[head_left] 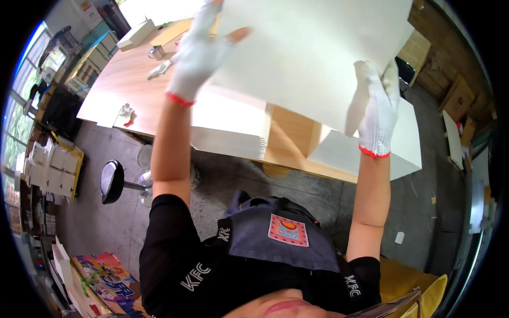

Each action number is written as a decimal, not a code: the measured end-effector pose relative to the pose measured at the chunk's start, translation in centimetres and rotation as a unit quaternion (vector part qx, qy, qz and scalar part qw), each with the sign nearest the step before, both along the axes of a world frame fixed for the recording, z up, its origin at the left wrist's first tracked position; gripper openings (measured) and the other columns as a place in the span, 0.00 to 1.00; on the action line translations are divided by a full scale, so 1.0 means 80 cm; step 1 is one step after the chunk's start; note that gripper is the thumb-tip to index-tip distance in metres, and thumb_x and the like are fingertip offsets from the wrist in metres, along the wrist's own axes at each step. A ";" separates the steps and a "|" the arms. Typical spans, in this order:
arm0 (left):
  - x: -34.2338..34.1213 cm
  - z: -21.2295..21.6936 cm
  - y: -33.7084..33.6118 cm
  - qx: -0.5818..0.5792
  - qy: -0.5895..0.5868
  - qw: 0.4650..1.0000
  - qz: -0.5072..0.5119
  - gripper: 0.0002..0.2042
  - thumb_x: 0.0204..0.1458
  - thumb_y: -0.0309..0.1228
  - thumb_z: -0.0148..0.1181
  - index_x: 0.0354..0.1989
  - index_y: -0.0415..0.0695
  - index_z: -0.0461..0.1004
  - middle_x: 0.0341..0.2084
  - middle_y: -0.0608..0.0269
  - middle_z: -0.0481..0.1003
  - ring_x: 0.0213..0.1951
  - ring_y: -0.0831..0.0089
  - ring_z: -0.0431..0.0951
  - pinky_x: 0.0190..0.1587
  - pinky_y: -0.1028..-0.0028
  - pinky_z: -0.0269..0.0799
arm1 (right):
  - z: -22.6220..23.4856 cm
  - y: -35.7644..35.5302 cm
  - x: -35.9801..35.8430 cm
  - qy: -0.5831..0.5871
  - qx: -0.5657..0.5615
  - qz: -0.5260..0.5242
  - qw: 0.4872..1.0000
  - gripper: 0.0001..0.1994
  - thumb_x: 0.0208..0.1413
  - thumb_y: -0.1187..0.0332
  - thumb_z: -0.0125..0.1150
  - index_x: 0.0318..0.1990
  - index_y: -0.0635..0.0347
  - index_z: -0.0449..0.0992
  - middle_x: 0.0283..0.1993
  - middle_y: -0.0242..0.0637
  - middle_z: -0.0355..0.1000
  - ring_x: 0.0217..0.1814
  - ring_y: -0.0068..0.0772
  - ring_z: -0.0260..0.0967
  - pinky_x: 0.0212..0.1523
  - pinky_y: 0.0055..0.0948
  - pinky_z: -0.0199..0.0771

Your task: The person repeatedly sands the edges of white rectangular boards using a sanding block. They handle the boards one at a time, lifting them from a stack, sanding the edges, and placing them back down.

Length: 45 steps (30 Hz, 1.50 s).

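Both my hands wear white knit gloves with red cuffs. My left hand (199,50) grips the left edge of a large white cardboard sheet (307,53), thumb on top. My right hand (379,114) holds the sheet's lower right edge. The sheet is lifted above a wooden table (127,79). Below it lie two stacks of white sheets, one in the middle (233,132) and one at the right (371,153), with bare wood between them.
A black stool (112,181) stands on the grey floor left of me. On the table's far part are a small metal cup (156,51), a white glove (159,69) and a flat box (136,34). White boxes are stacked at the left (53,164). Brown cartons stand at the right (456,95).
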<state>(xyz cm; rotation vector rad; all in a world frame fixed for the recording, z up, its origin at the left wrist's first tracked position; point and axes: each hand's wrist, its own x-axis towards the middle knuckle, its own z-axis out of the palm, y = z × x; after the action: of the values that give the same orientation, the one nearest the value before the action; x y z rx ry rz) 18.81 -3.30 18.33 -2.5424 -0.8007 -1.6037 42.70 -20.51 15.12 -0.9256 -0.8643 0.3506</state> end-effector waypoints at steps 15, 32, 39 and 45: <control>-0.170 -0.173 0.095 -0.374 0.170 0.901 0.137 0.22 0.53 0.45 0.68 0.54 0.53 0.75 0.42 0.61 0.82 0.45 0.58 0.81 0.49 0.63 0.75 | -0.152 0.154 -0.069 -0.222 -0.404 -0.023 0.887 0.19 0.63 0.57 0.61 0.50 0.66 0.74 0.38 0.39 0.78 0.43 0.30 0.74 0.48 0.27 0.71; -0.231 -0.177 0.044 -0.335 0.228 0.914 0.001 0.15 0.43 0.24 0.74 0.41 0.42 0.80 0.40 0.61 0.77 0.43 0.64 0.78 0.45 0.67 0.75 | -0.146 0.029 -0.099 -0.654 -0.302 0.009 0.694 0.27 0.58 0.48 0.63 0.66 0.38 0.72 0.34 0.38 0.73 0.34 0.41 0.74 0.36 0.39 0.76; -0.237 -0.187 0.039 -0.307 0.195 0.931 0.016 0.11 0.43 0.29 0.76 0.32 0.43 0.78 0.31 0.63 0.77 0.37 0.64 0.79 0.41 0.67 0.74 | -0.160 0.030 -0.100 -0.682 -0.242 -0.021 0.690 0.26 0.58 0.54 0.65 0.65 0.36 0.73 0.30 0.34 0.70 0.31 0.36 0.73 0.33 0.36 0.76; -0.237 -0.183 0.041 -0.323 0.204 0.924 0.018 0.12 0.44 0.29 0.76 0.35 0.43 0.78 0.30 0.66 0.77 0.32 0.71 0.77 0.39 0.71 0.74 | -0.166 0.019 -0.103 -0.658 -0.231 -0.031 0.716 0.24 0.59 0.57 0.65 0.65 0.38 0.73 0.27 0.33 0.68 0.30 0.34 0.72 0.31 0.35 0.74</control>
<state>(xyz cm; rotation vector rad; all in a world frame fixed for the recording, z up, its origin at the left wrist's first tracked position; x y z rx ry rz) -0.17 -0.03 3.73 -3.0831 -1.4910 -0.8095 34.44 -19.01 1.83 -1.6998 -2.1085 -0.2727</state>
